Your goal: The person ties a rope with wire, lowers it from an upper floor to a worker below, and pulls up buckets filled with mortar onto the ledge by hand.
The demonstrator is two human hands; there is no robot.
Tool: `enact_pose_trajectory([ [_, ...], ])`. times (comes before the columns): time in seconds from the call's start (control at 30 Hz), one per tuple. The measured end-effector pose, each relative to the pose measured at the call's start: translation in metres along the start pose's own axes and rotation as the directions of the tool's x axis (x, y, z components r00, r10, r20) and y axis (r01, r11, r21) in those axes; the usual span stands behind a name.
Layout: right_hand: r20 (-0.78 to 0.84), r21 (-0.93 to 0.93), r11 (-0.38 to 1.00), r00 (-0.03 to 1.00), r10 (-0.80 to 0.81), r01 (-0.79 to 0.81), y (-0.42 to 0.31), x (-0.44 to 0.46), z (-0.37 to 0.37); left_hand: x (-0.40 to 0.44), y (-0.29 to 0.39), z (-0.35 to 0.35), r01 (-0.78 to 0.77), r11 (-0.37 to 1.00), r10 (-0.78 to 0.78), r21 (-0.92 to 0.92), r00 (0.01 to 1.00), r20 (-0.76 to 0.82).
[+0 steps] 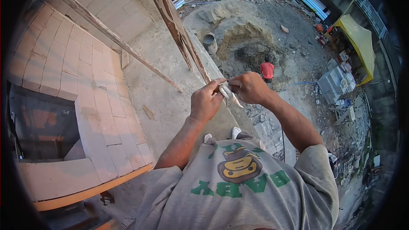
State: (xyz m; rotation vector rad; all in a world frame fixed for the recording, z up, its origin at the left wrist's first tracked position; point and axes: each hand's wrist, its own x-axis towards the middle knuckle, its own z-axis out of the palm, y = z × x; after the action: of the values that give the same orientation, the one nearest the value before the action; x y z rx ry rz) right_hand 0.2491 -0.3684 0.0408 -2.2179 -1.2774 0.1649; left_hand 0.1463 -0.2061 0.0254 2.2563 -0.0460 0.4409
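In front of my chest, both hands meet at a small whitish, twisted bundle (230, 94) that looks like cloth or a glove; its exact kind is unclear. My left hand (206, 103) is closed, thumb and fingers pinching the bundle's left side. From the right, my right hand (250, 87) grips its upper part with curled fingers. A pale loose end hangs down below the right hand. Just beyond my left hand, the lower end of a rough wooden post (197, 59) comes down near the edge of the concrete slab (155, 59).
I stand high beside the slab's edge, above a yard. Below are a sand pile (251, 30), a person in a red shirt (267, 70), a bucket (209, 42) and a yellow canopy (357, 42). A slanted wooden pole (115, 36) and a block wall (91, 85) stand left.
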Motion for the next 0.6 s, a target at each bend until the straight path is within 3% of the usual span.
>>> enact_pose_trajectory([
  [0.03, -0.011, 0.015, 1.0, 1.0, -0.014, 0.014, 0.0, 0.0, 0.0, 0.002, 0.001, 0.001, 0.142, 0.971, -0.132, -0.193, 0.989, 0.063],
  [0.1, -0.029, 0.047, 0.998, 0.999, -0.044, 0.045, 0.001, 0.0, 0.001, 0.003, 0.004, 0.001, 0.429, 0.749, -0.346, -0.505, 0.903, 0.255],
  [0.2, -0.024, 0.032, 0.996, 0.996, -0.082, 0.083, 0.005, -0.003, 0.007, 0.006, -0.015, 0.0, 0.54, 0.584, -0.36, -0.606, 0.842, 0.403],
  [0.3, -0.046, 0.011, 0.992, 0.991, -0.128, 0.129, -0.004, -0.008, 0.0, 0.001, -0.013, 0.003, 0.584, 0.461, -0.411, -0.668, 0.808, 0.422],
  [0.4, 0.039, -0.032, 0.992, 0.991, -0.124, 0.126, -0.017, -0.012, -0.009, -0.004, -0.004, 0.003, 0.579, 0.34, -0.459, -0.741, 0.79, 0.406],
  [0.47, 0.044, -0.041, 0.991, 0.992, -0.122, 0.124, -0.017, -0.013, -0.009, -0.008, -0.012, 0.003, 0.564, 0.469, -0.4, -0.68, 0.822, 0.405],
  [0.5, 0.042, -0.048, 0.99, 0.99, -0.133, 0.135, -0.017, -0.012, -0.009, -0.01, -0.013, 0.005, 0.492, 0.46, -0.343, -0.74, 0.866, 0.363],
  [0.57, 0.071, -0.056, 0.988, 0.987, -0.143, 0.147, -0.021, -0.011, -0.008, -0.009, -0.011, -0.003, 0.587, 0.477, -0.444, -0.654, 0.803, 0.397],
  [0.6, 0.052, -0.038, 0.984, 0.984, -0.171, 0.173, -0.022, -0.011, -0.005, -0.011, -0.022, -0.001, 0.559, 0.473, -0.409, -0.68, 0.824, 0.392],
])
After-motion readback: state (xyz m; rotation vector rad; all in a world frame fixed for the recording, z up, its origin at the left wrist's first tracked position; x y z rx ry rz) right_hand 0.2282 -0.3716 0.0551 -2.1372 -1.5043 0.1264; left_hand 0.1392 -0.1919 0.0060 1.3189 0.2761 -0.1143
